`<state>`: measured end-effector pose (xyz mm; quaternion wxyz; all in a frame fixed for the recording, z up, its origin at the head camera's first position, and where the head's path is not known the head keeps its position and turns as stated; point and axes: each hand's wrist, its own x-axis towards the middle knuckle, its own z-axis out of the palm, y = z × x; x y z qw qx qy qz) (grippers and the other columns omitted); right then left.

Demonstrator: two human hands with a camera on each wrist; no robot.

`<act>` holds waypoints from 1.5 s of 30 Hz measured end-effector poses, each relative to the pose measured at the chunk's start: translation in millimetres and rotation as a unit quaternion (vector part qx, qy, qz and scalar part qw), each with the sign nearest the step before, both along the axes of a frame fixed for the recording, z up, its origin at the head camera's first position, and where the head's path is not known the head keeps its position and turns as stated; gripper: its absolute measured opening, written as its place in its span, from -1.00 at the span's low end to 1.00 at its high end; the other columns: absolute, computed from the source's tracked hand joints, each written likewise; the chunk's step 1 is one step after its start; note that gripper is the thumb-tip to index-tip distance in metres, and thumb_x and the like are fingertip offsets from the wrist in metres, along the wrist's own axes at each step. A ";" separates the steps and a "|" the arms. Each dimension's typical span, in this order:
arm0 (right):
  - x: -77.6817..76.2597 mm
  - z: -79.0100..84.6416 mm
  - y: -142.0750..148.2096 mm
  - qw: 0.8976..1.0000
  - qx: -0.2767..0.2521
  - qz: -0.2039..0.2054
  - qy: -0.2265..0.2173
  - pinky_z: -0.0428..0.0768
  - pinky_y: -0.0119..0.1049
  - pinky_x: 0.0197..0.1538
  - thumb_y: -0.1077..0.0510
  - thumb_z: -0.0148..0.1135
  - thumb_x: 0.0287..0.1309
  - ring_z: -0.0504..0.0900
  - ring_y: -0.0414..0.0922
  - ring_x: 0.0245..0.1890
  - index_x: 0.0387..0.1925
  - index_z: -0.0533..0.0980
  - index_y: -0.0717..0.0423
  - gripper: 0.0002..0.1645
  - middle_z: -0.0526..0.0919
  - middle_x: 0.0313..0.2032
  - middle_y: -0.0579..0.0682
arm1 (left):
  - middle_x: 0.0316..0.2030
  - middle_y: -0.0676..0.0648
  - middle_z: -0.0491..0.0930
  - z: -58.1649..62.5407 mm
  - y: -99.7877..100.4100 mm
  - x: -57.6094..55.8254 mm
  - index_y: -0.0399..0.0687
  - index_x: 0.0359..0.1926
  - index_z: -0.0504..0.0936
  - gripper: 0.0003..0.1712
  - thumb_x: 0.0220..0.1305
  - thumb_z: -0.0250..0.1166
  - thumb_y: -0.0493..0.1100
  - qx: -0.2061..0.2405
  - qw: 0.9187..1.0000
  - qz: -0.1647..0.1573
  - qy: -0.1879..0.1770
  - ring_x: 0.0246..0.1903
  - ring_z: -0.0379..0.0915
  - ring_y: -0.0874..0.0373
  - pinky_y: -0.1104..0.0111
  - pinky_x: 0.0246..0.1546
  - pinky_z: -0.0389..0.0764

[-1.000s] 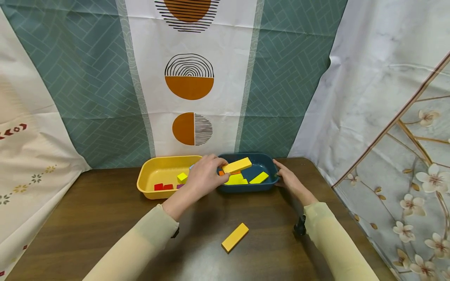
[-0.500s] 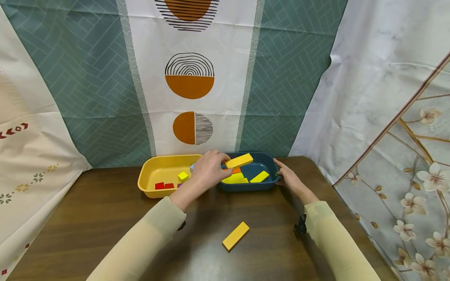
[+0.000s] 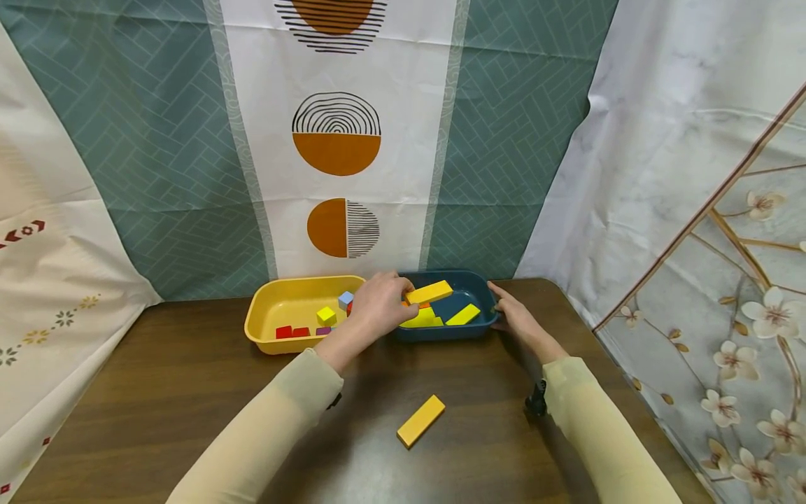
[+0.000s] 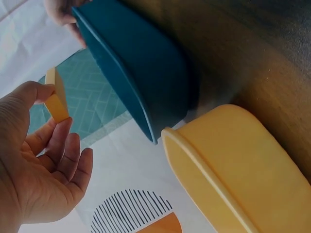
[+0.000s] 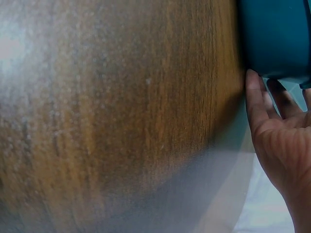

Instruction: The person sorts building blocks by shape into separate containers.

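My left hand (image 3: pixel 376 306) pinches a yellow-orange rectangular block (image 3: pixel 429 292) by one end between thumb and fingers, over the dark blue bin (image 3: pixel 441 334). In the left wrist view the block (image 4: pixel 57 97) is held up beside the bin's opening. Inside the bin lie yellow blocks (image 3: pixel 463 314) and an orange one, partly behind my left hand. At the bin's right end, my right hand (image 3: pixel 521 323) rests its fingers against the wall. The right wrist view has those extended fingertips (image 5: pixel 252 80) at the bin's lower corner (image 5: pixel 274 53).
Left of the blue bin stands a yellow bin (image 3: pixel 252 329) with small red, yellow, blue and purple blocks. Another yellow-orange block (image 3: pixel 420 421) lies on the wooden table (image 3: pixel 189 406) nearer to me. Patterned curtains (image 3: pixel 176 168) hang behind and on both sides.
My left hand has shifted slightly right with the block, uncovering more small blocks in the yellow bin. My right hand stays at the blue bin's end.
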<state>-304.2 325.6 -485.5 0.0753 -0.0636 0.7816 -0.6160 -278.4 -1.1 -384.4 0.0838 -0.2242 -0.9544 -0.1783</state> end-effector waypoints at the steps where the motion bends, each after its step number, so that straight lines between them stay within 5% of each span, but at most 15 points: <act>1: -0.1 0.4 -0.2 1.000 0.001 -0.001 0.001 0.39 0.20 0.33 0.27 -0.30 0.51 0.27 0.20 0.35 0.65 -0.08 -0.01 -0.25 -0.23 0.63 0.07 | -0.26 0.03 0.55 -1.2 0.8 -0.6 0.00 0.00 0.78 -0.59 0.17 0.44 0.05 -0.003 1.000 -0.001 0.000 -0.22 0.37 0.10 0.30 -0.26 0.49; 34: -0.8 -4.0 0.2 1.000 0.021 -0.008 0.006 0.51 0.08 0.24 0.25 -0.29 0.49 0.39 0.18 0.20 0.65 -0.07 -0.01 -0.24 -0.20 0.62 0.10 | -0.25 0.03 0.54 -26.3 26.9 -10.7 0.00 0.00 0.78 -0.59 0.20 0.43 0.09 -0.032 0.998 0.037 -0.042 -0.24 0.35 0.09 0.28 -0.25 0.49; 45: 0.4 -1.2 0.2 1.000 0.027 -0.007 0.010 0.46 0.16 0.29 0.23 -0.28 0.49 0.37 0.22 0.25 0.65 -0.07 -0.01 -0.23 -0.20 0.62 0.11 | 0.14 -0.06 0.59 -25.8 26.1 -10.1 0.07 0.29 0.64 -0.37 0.29 0.37 0.22 -0.044 0.997 0.041 -0.039 0.04 0.48 0.00 0.16 -0.01 0.60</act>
